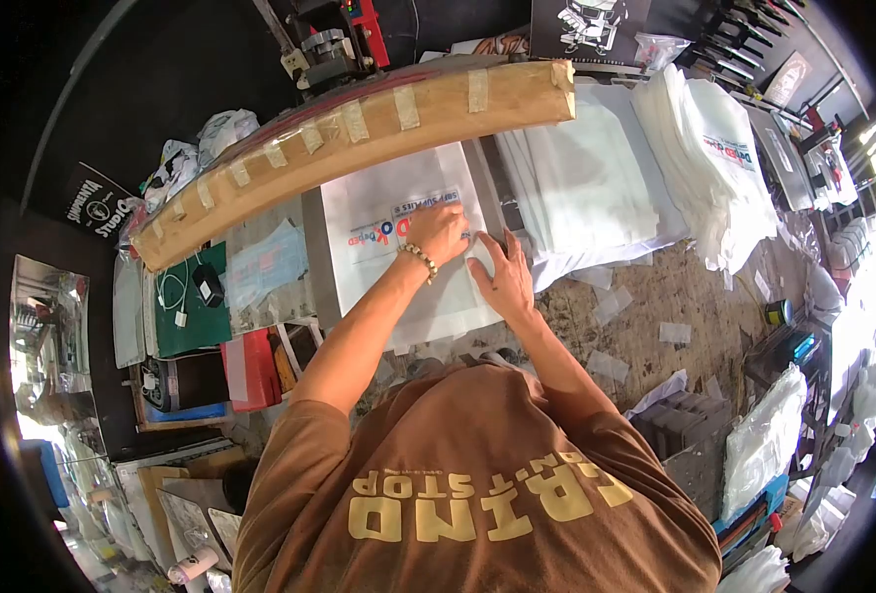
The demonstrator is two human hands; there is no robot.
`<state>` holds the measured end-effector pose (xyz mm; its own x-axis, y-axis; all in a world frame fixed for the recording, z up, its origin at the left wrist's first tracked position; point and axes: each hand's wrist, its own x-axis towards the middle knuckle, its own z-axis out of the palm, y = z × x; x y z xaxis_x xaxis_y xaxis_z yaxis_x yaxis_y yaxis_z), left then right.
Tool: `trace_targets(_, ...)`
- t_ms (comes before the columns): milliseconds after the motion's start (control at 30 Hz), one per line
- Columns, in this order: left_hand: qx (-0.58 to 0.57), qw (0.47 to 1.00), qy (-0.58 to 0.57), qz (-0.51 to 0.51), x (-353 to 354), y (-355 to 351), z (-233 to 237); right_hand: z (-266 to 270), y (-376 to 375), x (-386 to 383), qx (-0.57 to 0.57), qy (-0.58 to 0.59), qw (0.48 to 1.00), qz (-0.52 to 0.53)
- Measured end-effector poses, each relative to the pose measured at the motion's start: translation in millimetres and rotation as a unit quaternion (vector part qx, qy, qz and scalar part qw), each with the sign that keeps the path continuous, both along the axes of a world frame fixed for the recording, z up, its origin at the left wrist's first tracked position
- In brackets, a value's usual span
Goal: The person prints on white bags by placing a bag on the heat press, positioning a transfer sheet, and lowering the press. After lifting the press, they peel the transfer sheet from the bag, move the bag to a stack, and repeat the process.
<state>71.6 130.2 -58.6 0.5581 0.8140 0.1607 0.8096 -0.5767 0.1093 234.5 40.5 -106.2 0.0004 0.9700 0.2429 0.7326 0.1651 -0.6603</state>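
A white cloth piece (pixel 378 287) with red and blue lettering lies flat on the press bed in front of me. My left hand (pixel 440 232), with a beaded bracelet at the wrist, is closed over the printed lettering; what its fingers hold, if anything, is hidden. To its right, my right hand (pixel 505 275) rests at the cloth's right edge, thumb and fingers apart. Just beyond both hands is the heat press's upper part, its long front covered in brown paper (pixel 359 124) and strips of tape.
Right of the press bed lies a stack of white cloth (pixel 586 178), beside a draped printed pile (pixel 709 163). A pale blue sheet (pixel 268 262) and a green mat (pixel 191 331) are at left. Clear film scraps (pixel 611 306) dot the wooden table (pixel 645 341).
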Motion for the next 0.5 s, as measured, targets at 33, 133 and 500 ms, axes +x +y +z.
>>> trace_targets(33,0.010,1.000,0.008,0.001,1,-2,0,1,-1,0,-0.006,0.002,1.000,0.000)
trace_targets(133,0.023,1.000,0.020,0.001,3,-2,-1,-3,0,0,0.009,-0.005,1.000,-0.001)
trace_targets(500,0.053,0.995,-0.080,0.021,4,-14,-19,-2,-2,2,0.018,0.011,1.000,0.010)
